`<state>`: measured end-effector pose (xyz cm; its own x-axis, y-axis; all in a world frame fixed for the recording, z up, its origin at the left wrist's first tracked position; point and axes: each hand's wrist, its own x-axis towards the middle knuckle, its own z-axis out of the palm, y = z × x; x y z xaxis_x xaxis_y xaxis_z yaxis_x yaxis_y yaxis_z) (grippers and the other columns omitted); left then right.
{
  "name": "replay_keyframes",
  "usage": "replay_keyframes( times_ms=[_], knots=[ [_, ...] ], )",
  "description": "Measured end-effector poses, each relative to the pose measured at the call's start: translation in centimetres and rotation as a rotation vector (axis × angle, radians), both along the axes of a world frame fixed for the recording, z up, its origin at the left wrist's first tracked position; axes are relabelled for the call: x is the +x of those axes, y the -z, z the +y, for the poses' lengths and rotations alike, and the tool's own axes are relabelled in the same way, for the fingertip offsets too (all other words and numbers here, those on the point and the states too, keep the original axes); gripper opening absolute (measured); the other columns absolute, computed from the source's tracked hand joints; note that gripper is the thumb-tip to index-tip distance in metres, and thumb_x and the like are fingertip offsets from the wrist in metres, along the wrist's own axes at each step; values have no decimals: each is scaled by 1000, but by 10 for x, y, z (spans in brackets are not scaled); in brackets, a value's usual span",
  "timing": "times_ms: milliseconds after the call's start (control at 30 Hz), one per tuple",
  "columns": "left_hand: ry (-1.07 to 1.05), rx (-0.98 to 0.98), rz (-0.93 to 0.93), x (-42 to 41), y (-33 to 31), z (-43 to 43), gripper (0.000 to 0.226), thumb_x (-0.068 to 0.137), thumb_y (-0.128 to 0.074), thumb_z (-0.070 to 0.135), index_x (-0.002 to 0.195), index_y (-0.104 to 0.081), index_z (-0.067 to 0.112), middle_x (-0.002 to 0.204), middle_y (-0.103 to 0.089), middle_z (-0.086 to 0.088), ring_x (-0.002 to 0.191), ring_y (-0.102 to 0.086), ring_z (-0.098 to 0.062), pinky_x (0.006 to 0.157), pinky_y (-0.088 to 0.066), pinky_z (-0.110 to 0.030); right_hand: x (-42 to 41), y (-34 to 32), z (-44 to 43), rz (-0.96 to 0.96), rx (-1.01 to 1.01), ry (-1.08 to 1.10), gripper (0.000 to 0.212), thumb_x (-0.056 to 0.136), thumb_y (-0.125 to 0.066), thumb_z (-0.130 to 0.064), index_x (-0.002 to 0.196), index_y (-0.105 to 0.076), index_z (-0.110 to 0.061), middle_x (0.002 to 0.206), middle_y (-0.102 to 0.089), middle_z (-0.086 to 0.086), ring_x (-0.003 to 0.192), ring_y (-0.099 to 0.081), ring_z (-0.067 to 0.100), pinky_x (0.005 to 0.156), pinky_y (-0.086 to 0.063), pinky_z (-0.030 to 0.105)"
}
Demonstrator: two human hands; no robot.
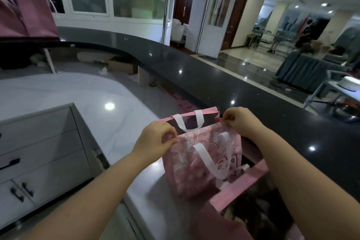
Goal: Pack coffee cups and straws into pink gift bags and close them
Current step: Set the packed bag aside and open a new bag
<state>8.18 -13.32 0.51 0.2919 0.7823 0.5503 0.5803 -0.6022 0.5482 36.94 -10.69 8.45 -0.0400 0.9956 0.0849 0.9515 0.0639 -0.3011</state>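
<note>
The pink gift bag [196, 163] stands at the white bench's [97, 91] right edge, beside the black counter [214, 84], mouth open. The left hand [155, 138] pinches its near rim's left corner, the right hand [238, 121] the right corner. Another pink bag [239, 187] touches it

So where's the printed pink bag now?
Head view, lower centre: the printed pink bag stands on the white counter, top corners pinched by left hand and right hand.

dim, soft blur — ceiling-light glare
</note>
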Motion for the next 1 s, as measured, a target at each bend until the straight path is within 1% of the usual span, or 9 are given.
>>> replay_keyframes(
  times_ms=[67, 133, 233, 367, 433, 533, 667, 800, 1000],
  knots=[
    [-31, 35, 8, -32, -8, 18, 14, 76, -80, 23, 77, -67, 21, 78, -60, 12, 76, -52, -11, 72, -44, -24, -28, -7, 13, 31, 58, 0, 14, 88, -65, -14, 84, -68, -27, 88, -63, -6, 81, -60, 12, 69, -47, 25],
    [-62, 80, 36, -69, -16, 38, 12, 77, -80, 22, 78, -68, 19, 80, -63, 8, 75, -54, -13, 70, -49, -28, -61, -12, 26, 54, 101, -13, 11, 88, -66, -13, 88, -69, -24, 88, -64, -7, 82, -61, 12, 70, -45, 23],
    [-112, 132, 75, -131, -29, 65, 11, 77, -80, 23, 81, -70, 19, 83, -68, 4, 73, -53, -10, 69, -52, -29, -122, -16, 47, 105, 139, -24, 11, 88, -66, -13, 89, -69, -24, 90, -65, -6, 83, -61, 13, 73, -51, 26],
    [-190, 193, 111, -226, -43, 97, 12, 75, -81, 20, 81, -71, 17, 85, -71, 1, 76, -59, -14, 72, -47, -28, -214, -17, 79, 131, 233, -57, 14, 87, -65, -7, 90, -71, -19, 92, -64, -2, 82, -60, 16, 74, -53, 31],
    [-241, 237, 146, -276, -49, 109, 13, 73, -83, 18, 79, -70, 17, 84, -71, 0, 78, -63, -20, 74, -43, -30, -261, -14, 95, 122, 309, -142, 10, 84, -70, -6, 89, -72, -14, 92, -64, 0, 85, -58, 18, 75, -53, 33],
    [-326, 306, 241, -345, -55, 121, 16, 72, -84, 16, 75, -67, 16, 80, -69, 1, 76, -62, -22, 71, -44, -34, -332, -8, 118, 44, 431, -283, 6, 83, -73, -14, 89, -73, -12, 91, -67, 1, 89, -56, 20, 77, -50, 34],
    [-462, 376, 329, -431, -57, 133, 18, 71, -84, 13, 73, -65, 14, 76, -66, 1, 73, -60, -26, 69, -41, -36, -424, 1, 151, -11, 556, -443, 12, 82, -75, -19, 85, -72, -8, 87, -70, 5, 82, -59, 27, 73, -51, 39],
    [-591, 402, 410, -503, -58, 142, 20, 67, -84, 7, 73, -66, 13, 76, -65, -1, 71, -60, -29, 67, -44, -39, -505, 7, 188, -15, 541, -557, 17, 83, -73, -21, 97, -70, -11, 100, -70, 5, 92, -61, 26, 79, -53, 38],
    [-773, 348, 407, -591, -55, 160, 19, 69, -83, 9, 75, -66, 16, 82, -67, 3, 77, -61, -27, 73, -36, -35, -607, 10, 252, 57, 553, -727, 17, 83, -74, -14, 98, -71, -8, 100, -69, 7, 94, -60, 28, 80, -51, 39]
  ],
)
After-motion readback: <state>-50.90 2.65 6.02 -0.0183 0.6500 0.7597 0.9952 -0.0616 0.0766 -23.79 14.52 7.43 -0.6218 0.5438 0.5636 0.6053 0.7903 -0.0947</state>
